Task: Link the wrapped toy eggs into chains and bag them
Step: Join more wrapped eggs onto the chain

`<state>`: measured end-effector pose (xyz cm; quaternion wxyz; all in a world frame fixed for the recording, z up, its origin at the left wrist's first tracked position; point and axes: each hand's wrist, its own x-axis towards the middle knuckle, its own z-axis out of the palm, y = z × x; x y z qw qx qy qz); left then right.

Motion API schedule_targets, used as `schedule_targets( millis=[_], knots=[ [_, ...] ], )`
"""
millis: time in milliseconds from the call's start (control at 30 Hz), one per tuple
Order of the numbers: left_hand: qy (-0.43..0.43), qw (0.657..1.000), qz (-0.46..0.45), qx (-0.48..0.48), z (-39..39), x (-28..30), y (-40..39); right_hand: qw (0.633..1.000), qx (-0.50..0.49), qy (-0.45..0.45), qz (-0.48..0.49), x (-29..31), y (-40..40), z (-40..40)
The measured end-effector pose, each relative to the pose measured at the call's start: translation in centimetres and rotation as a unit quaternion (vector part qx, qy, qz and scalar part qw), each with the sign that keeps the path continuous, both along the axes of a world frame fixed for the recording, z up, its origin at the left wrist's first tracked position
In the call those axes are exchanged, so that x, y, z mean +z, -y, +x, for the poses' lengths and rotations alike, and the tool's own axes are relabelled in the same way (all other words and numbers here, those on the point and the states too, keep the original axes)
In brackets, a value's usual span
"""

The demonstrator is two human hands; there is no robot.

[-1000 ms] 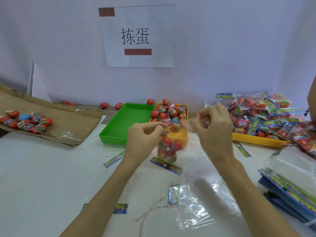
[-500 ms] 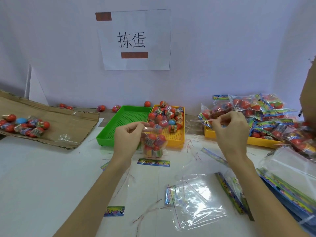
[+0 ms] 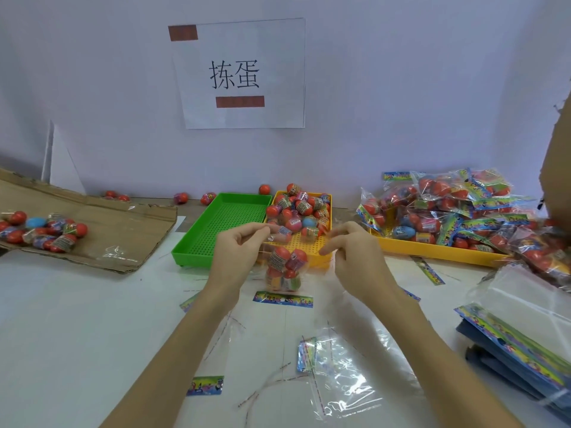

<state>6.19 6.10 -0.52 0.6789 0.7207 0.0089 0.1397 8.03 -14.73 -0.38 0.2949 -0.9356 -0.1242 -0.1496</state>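
Clear bag of eggs (image 3: 285,270) hangs below left hand (image 3: 238,257)'s pinching grip.

packing workstation | wall sign (image 3: 239,74) | sorting trays (image 3: 222,223) | filled bags (image 3: 448,205)

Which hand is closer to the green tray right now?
Left. The left hand overlaps the green tray's near right corner; the right hand sits beyond the yellow tray.

Soft, even light is falling from above, leaving only faint shadows on the white desk (image 3: 77,335). Glare is glinting off the clear bags (image 3: 346,381), and the wide lens is bending the edges while fine detail is smearing slightly.
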Motion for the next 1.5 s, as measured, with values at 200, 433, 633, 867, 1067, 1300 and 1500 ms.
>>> schedule_targets(
  millis=[200,433,633,867,1067,1300,1500],
  knots=[
    [-0.002,1.0,-0.018,-0.009,-0.1,-0.2,0.5,0.97,0.039,-0.063,0.23,1.2,-1.4,-0.9],
    [-0.036,0.997,-0.054,-0.05,0.0,-0.2,0.8,0.956,0.02,-0.082,0.282,0.3,-0.6,-0.3],
    [-0.034,0.994,-0.007,-0.107,0.2,-0.4,0.7,0.927,0.056,-0.153,0.338,1.1,1.3,0.1],
    [-0.016,0.998,-0.03,-0.057,0.4,-1.1,0.2,0.918,0.071,-0.18,0.347,1.5,2.4,0.1],
    [-0.038,0.995,-0.069,-0.069,0.6,-1.0,0.4,0.904,0.059,-0.188,0.38,1.9,3.0,0.5],
    [-0.015,0.994,-0.055,-0.093,0.3,-1.0,0.0,0.894,0.089,-0.217,0.381,1.5,3.1,0.4],
    [-0.007,0.996,-0.056,-0.074,0.4,-0.9,-0.3,0.875,0.116,-0.231,0.409,1.4,3.7,0.8]
  ],
)
